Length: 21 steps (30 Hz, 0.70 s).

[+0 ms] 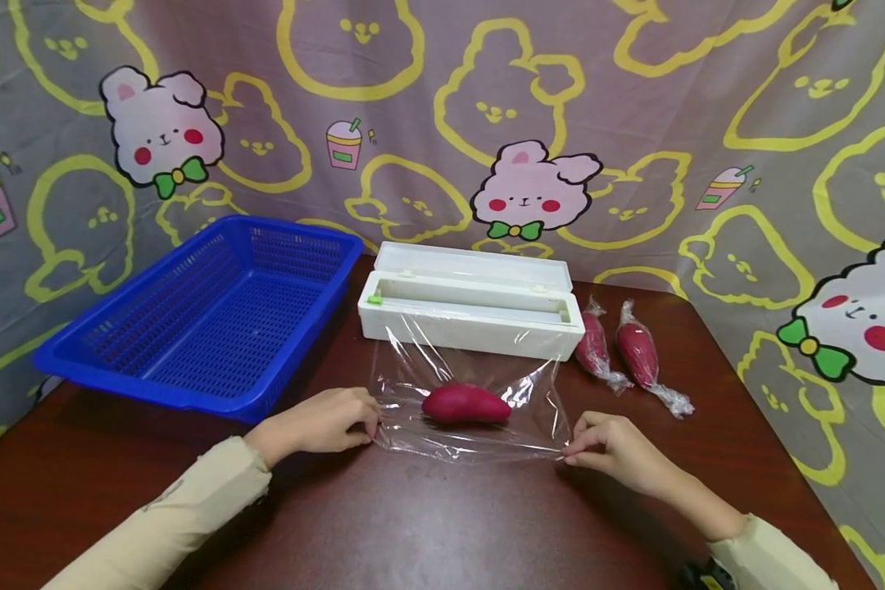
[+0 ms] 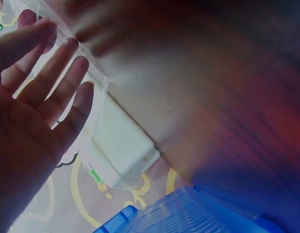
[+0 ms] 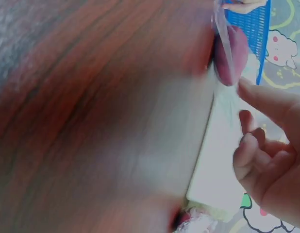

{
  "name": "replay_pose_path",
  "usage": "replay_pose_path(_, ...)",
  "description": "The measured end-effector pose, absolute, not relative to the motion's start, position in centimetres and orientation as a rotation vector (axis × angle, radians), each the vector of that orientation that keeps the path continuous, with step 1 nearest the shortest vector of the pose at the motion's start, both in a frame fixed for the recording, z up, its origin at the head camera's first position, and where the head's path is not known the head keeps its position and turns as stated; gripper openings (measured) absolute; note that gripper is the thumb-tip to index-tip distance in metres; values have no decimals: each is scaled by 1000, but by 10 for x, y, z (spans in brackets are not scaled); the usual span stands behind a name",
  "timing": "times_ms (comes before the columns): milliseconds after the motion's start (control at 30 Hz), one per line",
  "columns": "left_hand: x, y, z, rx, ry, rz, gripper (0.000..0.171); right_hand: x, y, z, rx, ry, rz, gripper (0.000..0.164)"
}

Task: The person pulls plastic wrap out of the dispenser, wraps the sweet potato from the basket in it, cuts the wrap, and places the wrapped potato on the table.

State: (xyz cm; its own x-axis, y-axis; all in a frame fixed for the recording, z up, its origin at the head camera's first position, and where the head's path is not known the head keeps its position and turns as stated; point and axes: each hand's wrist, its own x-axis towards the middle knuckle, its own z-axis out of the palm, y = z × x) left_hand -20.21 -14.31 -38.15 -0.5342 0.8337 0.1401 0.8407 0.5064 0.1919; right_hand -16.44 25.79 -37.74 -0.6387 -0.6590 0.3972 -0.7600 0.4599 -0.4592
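Observation:
A sheet of clear plastic wrap stretches from the front of a white wrap dispenser box toward me. On the wrap lies a reddish-purple sweet potato, its tapered end to the right. My left hand pinches the near left corner of the sheet between thumb and forefinger. At the near right corner, my right hand pinches the film the same way. The left wrist view shows the left hand's other fingers spread fairly straight, while those of the right hand curl loosely in the right wrist view.
The dispenser's lid stands open at the back. A blue plastic basket occupies the left side of the table. Right of the dispenser lie two wrapped sweet potatoes with twisted ends. A patterned curtain hangs behind.

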Motion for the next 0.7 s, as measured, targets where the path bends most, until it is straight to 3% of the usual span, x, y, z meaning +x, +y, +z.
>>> replay_pose_path(133, -201, -145, -382, -1449, -2693, -407, 10, -168, 259, -376, 1285, -2338, 899, 8)
replay_pose_path(400, -201, -147, -377, -1447, -2834, -599, 6, -171, 260, -379, 1449, -2376, 1302, 24)
replay_pose_path(700, -207, -153, -379, -1381, -2847, -861, 9, -170, 265, -378, 1387, -2549, 1528, 13)
